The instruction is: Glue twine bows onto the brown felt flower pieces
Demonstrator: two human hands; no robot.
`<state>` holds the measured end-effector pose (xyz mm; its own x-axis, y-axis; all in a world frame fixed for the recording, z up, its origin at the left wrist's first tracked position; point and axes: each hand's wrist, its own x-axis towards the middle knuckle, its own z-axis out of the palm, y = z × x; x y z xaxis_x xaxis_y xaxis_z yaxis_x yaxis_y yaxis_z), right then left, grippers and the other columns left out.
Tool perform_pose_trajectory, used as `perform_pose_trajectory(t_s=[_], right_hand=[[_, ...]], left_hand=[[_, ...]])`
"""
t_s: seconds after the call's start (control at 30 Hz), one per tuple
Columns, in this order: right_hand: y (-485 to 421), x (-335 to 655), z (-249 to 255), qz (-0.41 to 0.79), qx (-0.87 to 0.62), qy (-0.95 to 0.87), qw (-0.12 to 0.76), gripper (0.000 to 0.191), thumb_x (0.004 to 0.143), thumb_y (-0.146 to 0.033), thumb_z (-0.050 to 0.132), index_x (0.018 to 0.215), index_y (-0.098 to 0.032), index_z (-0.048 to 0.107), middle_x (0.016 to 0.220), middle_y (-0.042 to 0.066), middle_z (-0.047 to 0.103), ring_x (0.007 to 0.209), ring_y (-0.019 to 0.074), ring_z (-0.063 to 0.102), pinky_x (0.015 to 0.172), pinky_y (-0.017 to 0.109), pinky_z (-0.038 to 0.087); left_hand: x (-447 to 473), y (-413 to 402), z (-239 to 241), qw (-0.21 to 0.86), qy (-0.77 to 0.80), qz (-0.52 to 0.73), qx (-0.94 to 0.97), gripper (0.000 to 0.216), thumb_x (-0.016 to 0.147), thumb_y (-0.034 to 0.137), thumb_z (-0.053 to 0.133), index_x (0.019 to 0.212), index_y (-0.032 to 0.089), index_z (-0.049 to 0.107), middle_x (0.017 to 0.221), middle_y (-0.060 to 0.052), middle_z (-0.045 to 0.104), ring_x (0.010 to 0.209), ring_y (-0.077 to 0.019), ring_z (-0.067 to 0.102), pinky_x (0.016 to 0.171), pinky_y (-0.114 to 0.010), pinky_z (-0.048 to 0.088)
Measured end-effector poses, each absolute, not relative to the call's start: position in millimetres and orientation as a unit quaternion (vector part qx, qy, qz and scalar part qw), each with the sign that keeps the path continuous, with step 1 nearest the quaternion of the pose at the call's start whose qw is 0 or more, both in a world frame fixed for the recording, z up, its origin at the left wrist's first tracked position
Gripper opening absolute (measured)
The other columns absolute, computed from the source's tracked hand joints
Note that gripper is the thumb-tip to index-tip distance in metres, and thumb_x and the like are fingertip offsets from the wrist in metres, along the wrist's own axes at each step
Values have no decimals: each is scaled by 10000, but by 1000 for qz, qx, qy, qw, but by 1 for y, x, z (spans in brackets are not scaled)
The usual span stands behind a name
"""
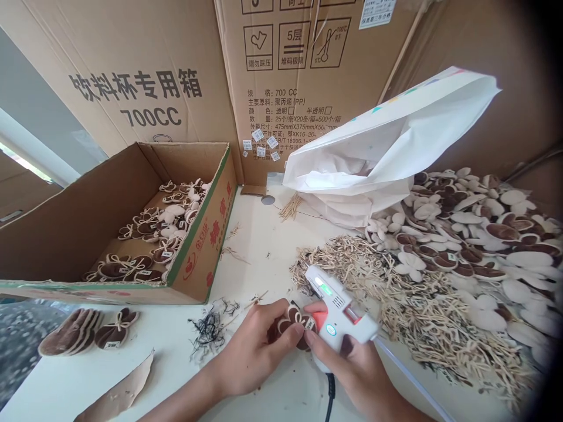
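Observation:
My left hand (253,346) is closed on a small brown felt piece (285,322) with a pale cord bow and a little printed label. Its thumb presses beside the bow. In my right hand (358,366) is a white glue gun (338,305), its nozzle pointing up and left, away from the felt piece. The right thumb and fingertips also reach the piece's right edge near the label. Fingers of both hands hide part of the piece. A pile of cord bows (422,316) with small labels spreads just right of the glue gun.
An open cardboard box (193,258) at left holds several finished-looking felt pieces. Stacked brown felt (73,334) and one bowed piece (115,334) lie before it, near a cardboard scrap (121,390) and black threads (209,328). A felt pile (479,223) and white bag (352,176) are at right.

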<state>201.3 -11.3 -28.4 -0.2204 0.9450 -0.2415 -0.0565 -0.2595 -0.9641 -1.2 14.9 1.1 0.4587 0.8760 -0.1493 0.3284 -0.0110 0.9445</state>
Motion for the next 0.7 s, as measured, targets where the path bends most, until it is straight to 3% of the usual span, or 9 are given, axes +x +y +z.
perform_pose_trajectory(t_s=[0.3, 0.43, 0.7], right_hand=[[-14, 198, -19, 631, -474, -481, 382, 358, 959, -467, 688, 1235, -250, 615, 1107, 87, 737, 1086, 295, 674, 986, 435, 511], [-11, 199, -20, 638, -483, -445, 401, 389, 936, -471, 721, 1237, -252, 605, 1050, 71, 760, 1022, 276, 698, 941, 414, 537], [-3, 201, -20, 625, -515, -381, 446, 451, 850, -479, 816, 1198, -252, 641, 1046, 67, 796, 1007, 279, 727, 909, 370, 548]], left_hand=[[-2, 14, 0, 574, 433, 264, 643, 247, 1016, 320, 551, 814, 180, 579, 794, -12, 701, 699, -141, 543, 648, -262, 394], [-1, 15, -4, 575, 443, 274, 631, 291, 1032, 378, 551, 826, 176, 588, 779, -10, 676, 702, -136, 537, 644, -252, 392], [-2, 18, 6, 648, 387, 283, 592, 339, 1059, 474, 496, 1069, 178, 660, 820, -31, 702, 704, -133, 576, 623, -226, 390]])
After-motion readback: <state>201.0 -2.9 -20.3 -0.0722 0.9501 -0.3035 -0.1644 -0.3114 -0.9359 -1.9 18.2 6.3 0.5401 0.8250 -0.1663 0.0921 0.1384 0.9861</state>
